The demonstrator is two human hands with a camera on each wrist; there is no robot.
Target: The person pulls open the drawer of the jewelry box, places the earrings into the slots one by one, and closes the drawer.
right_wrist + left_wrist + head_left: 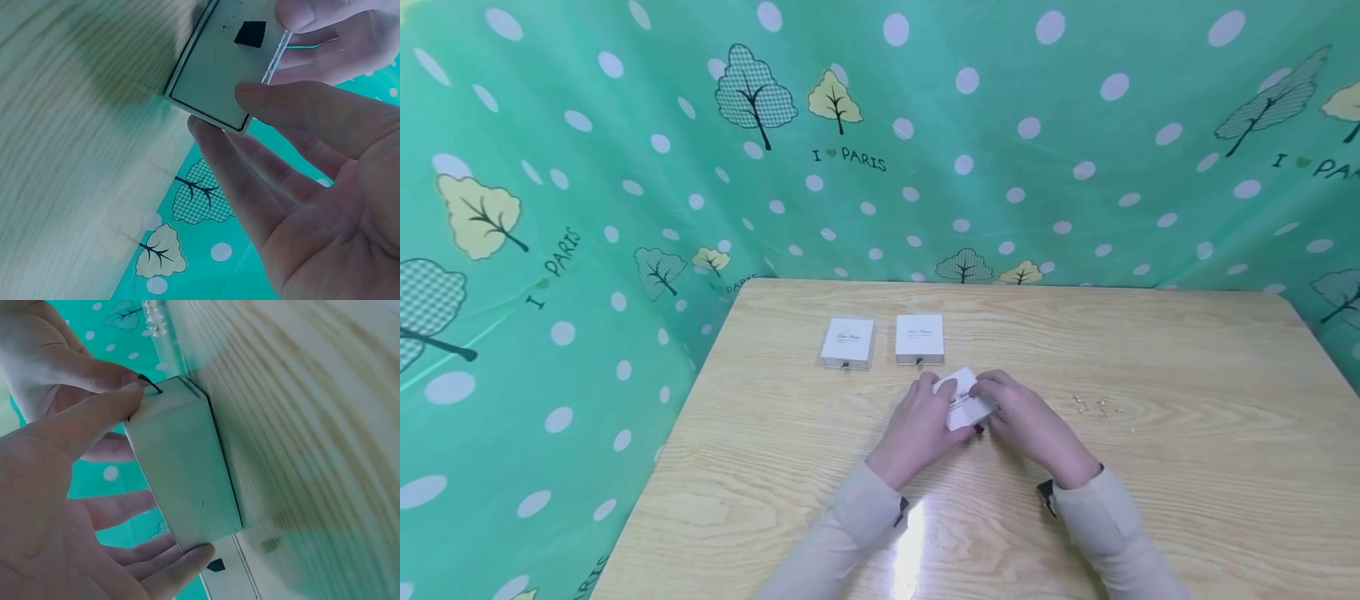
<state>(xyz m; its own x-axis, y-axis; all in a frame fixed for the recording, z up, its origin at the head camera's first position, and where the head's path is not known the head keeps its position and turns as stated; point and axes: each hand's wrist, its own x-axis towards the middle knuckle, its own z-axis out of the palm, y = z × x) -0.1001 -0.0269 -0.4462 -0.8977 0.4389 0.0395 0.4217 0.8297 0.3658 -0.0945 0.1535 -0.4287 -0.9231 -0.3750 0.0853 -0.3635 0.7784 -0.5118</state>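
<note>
A small white drawer-style gift box (964, 410) with dark lettering on its lid is held by both hands at the middle of the table. My left hand (919, 427) grips its left side, thumb at the front edge and fingertips at the far end. On the other side my right hand (1021, 417) pinches the box between thumb and fingers near a corner. A black pull tab (251, 34) sticks out of the box's front face in the right wrist view. Seen from the left wrist, the box's long plain side (181, 469) is close over the tabletop. The inside is hidden.
Two similar white boxes, one at the back left (847, 343) and another beside it (920, 339), stand with their black tabs forward. Several tiny shiny pieces (1102, 406) lie on the wooden table (1210, 467) to the right. A green printed cloth (962, 167) hangs behind.
</note>
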